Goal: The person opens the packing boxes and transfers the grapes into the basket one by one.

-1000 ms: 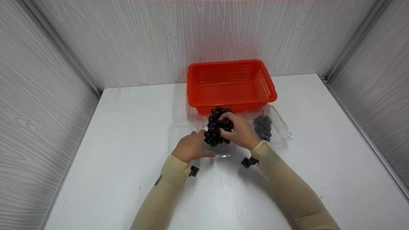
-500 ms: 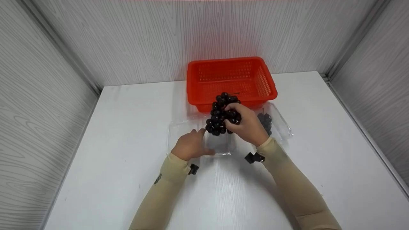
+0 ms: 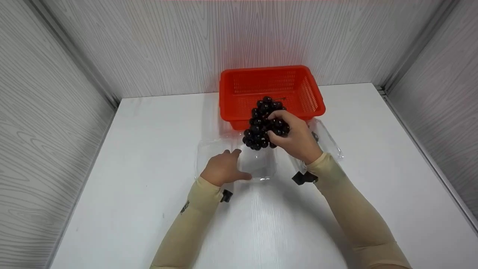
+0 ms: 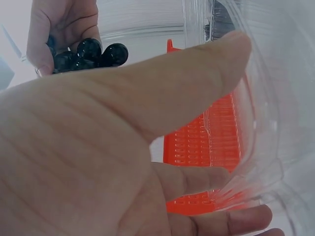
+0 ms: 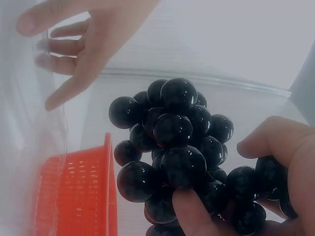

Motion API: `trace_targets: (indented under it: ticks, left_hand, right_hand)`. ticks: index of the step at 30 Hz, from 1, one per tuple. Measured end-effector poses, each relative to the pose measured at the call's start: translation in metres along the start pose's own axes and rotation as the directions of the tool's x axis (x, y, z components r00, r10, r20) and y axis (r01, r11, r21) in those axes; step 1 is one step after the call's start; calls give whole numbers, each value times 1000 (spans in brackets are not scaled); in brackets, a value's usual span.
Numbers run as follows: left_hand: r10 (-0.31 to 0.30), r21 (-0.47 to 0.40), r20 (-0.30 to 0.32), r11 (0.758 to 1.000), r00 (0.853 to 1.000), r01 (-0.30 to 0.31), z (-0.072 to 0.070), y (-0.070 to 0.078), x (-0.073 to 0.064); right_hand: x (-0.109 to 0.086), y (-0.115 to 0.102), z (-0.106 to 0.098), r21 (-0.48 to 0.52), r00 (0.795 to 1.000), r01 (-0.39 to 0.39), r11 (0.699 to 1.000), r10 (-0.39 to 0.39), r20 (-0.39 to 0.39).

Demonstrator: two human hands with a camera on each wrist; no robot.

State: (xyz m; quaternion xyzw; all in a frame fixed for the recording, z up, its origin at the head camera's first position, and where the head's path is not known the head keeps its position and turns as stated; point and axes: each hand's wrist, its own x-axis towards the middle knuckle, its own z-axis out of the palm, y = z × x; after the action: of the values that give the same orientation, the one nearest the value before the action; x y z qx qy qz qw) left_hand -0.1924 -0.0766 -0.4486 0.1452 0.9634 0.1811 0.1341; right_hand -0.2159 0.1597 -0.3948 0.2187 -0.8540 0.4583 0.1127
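Observation:
My right hand [image 3: 297, 137] grips a bunch of dark grapes [image 3: 257, 129], its fingers and thumb curled in among the fruit. Seen from the head, the bunch overlaps the front rim of the red plastic basket [image 3: 272, 71]. Large glossy berries [image 5: 183, 167] fill the middle of the right wrist view. My left hand [image 3: 223, 168] lies with fingers and thumb spread at a clear plastic container [image 3: 257, 168]; in the left wrist view its straight fingers [image 4: 197, 179] reach to the see-through wall [image 4: 266, 123]. Nothing sits in that hand's grasp.
Behind the right hand lies another clear plastic container [image 3: 328, 144], with a second dark bunch [image 3: 315, 136] mostly hidden by the hand. The basket stands at the back of the white table [image 3: 157, 149], near the wood-grain back wall [image 3: 168, 48].
My right hand has lifted the grapes up from the clear container and carried them away and slightly right, toward the basket. The left hand has stayed nearly still.

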Motion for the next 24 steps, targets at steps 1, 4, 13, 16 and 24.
trace_targets:
  ticks: [1,4,13,16,24]
  left_hand:
    - [-2,0,2,1000,1000,2,0,0,0]
    - [-13,-1,15,1000,1000,13,-1,1,1]
    - [-35,-14,27,999,999,35,-2,0,0]
    - [-36,-9,27,999,999,37,-2,-2,-1]
    - [-46,4,11,999,999,46,-2,-7,-2]
  right_hand:
    - [1,0,-2,1,1000,-1,1000,1,-2]
    - [3,2,-6,-8,1000,-3,1000,3,-11]
    - [15,5,-25,-77,998,-53,996,54,19]
    - [21,6,-31,-93,997,-62,994,65,32]
    - [33,9,-42,-135,995,-83,987,90,47]
